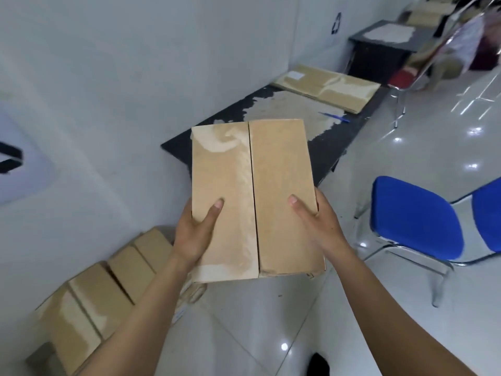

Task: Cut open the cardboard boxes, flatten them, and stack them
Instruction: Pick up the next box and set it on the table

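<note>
The person holds one closed box in the air with both hands, in front of the near end of a dark table and above the white floor. The left hand grips the left edge of the box near its lower end, with the thumb lying flat on the top and the other fingers hidden under it. The right hand grips the right edge in the same way, its thumb on the top. The two top flaps meet in a straight seam along the middle, and the left flap has pale glossy patches (tape or its rest, I cannot tell which).

On the far end of the table lies flat cardboard, and nearer a small blue tool lies on the worn surface. A row of boxes stands on the floor along the wall, at the lower left. A blue chair stands to the right
</note>
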